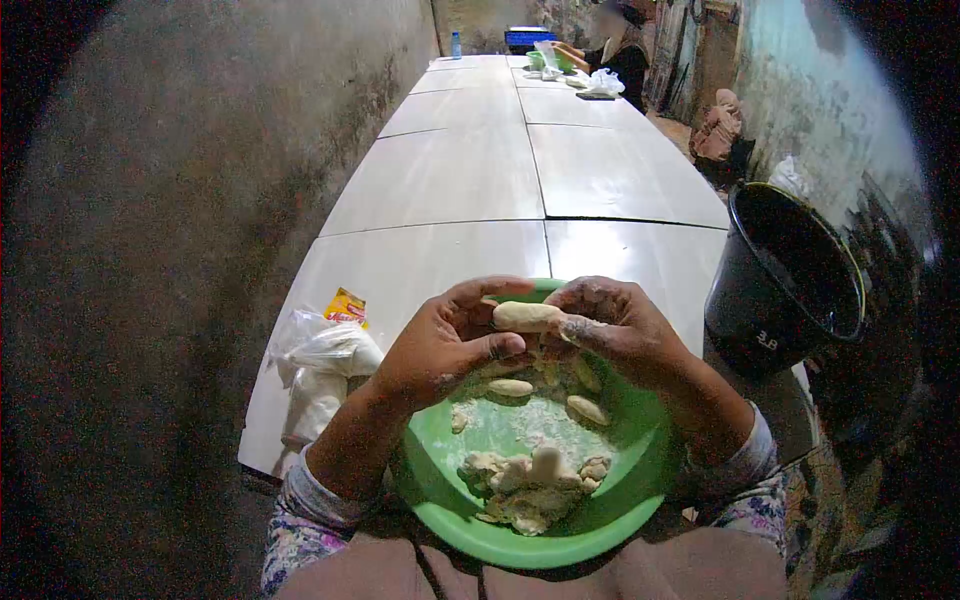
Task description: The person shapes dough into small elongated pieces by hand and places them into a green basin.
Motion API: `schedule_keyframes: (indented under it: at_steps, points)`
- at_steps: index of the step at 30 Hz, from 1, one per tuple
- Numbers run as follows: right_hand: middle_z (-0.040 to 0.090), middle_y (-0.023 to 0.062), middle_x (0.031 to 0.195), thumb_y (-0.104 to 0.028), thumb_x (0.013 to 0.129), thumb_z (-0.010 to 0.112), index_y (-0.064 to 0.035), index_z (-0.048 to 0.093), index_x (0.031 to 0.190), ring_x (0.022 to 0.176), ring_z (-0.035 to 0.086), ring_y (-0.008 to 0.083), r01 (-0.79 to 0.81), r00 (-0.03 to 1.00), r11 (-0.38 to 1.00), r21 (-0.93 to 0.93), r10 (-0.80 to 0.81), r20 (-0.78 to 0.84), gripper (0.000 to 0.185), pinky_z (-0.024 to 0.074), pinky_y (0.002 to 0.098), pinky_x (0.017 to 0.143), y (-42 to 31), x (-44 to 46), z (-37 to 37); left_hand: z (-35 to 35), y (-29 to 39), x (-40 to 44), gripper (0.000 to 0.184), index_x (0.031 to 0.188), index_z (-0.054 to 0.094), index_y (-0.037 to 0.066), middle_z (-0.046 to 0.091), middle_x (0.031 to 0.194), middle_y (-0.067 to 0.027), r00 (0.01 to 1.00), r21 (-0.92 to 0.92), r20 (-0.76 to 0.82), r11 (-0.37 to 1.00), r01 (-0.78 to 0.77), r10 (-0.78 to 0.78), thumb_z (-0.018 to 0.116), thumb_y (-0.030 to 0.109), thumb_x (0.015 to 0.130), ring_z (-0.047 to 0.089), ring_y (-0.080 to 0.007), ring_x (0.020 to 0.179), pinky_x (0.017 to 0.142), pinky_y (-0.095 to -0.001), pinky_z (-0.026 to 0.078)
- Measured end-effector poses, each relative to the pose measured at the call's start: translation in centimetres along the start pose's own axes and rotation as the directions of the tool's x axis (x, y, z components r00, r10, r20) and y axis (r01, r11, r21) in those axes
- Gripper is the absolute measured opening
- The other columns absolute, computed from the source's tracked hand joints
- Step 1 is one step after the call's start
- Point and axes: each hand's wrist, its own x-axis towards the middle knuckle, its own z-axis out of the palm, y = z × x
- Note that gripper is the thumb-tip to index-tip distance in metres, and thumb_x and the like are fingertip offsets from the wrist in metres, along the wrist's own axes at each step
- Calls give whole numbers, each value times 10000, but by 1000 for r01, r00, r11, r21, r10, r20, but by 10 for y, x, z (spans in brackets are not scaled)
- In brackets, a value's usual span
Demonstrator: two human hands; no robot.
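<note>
Between my two hands is a pale, oblong piece of dough (527, 317), held up over a green basin (440, 520). My left hand (450, 340) grips its left end with thumb and fingers. At the right end, the floury fingers of my right hand (620, 325) close on it. Lower in the basin lies a rough lump of dough (530, 485). Several shaped dough pieces, among them one small roll (510, 387) and another roll (588, 410), rest on loose flour (540, 428). Part of the basin's far side is hidden by my hands.
White plastic bags (325, 370) and a yellow packet (346, 306) sit on the tiled table (430, 190) at left. A black bucket (770, 300) stands at right. At the far end, a person (625, 60) works over a green bowl (535, 62), near a bottle (456, 45).
</note>
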Motion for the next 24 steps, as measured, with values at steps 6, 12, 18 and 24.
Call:
schedule_keyframes:
  at_steps: [6,12,18,24]
  points:
    - [638,74,926,-89,846,649,33,579,1038,855,601,124,75,996,997,2,-75,46,238,500,285,784,1,-1,3,-5,4,-1,334,1144,581,-20,656,1038,-104,997,103,5,992,78,-79,665,52,829,626,-137,929,827,-278,526]
    - [645,100,982,-19,806,673,47,585,1052,925,608,147,94,995,991,-96,-95,-9,269,493,288,837,-1,-2,6,-1,6,-3,366,1179,562,-20,656,1035,-108,989,-5,34,989,144,-144,650,132,859,634,-145,914,832,-286,525]
    - [648,104,979,-9,810,665,51,595,1044,910,612,145,57,998,980,-191,-58,-3,251,498,291,828,0,-1,6,-4,4,-3,385,1213,543,-19,647,1059,-120,989,73,36,988,138,-141,604,192,897,633,-157,927,839,-290,522]
    - [651,110,948,-67,809,689,43,613,1022,887,621,150,160,983,978,-136,-170,-65,252,498,287,812,-5,-6,9,-10,-7,2,494,1237,476,-23,617,1104,-144,991,-36,42,991,130,-128,532,351,919,628,-189,954,850,-306,514]
